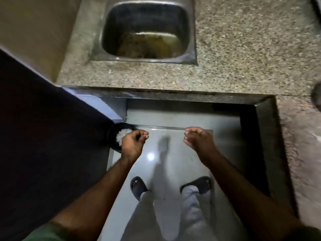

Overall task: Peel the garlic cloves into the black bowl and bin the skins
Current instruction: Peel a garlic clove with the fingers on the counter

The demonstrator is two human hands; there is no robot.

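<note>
A round black bin (pixel 112 136) stands on the floor by the dark cabinet, with a heap of white garlic skins (pixel 122 135) inside. My left hand (pixel 133 142) hovers at the bin's right rim, fingers curled into a loose fist, and no skin shows in it. About a hand's width to the right, my right hand (pixel 198 139) hangs over the floor tiles, also curled; pale spots at its fingertips are too small to identify. No black bowl or garlic cloves are in view.
A speckled stone counter (pixel 234 54) with a steel sink (pixel 145 30) lies ahead, and the counter returns along the right side. A dark cabinet side (pixel 43 136) fills the left. My feet in dark slippers (pixel 139 186) stand on glossy floor tiles (pixel 173 153).
</note>
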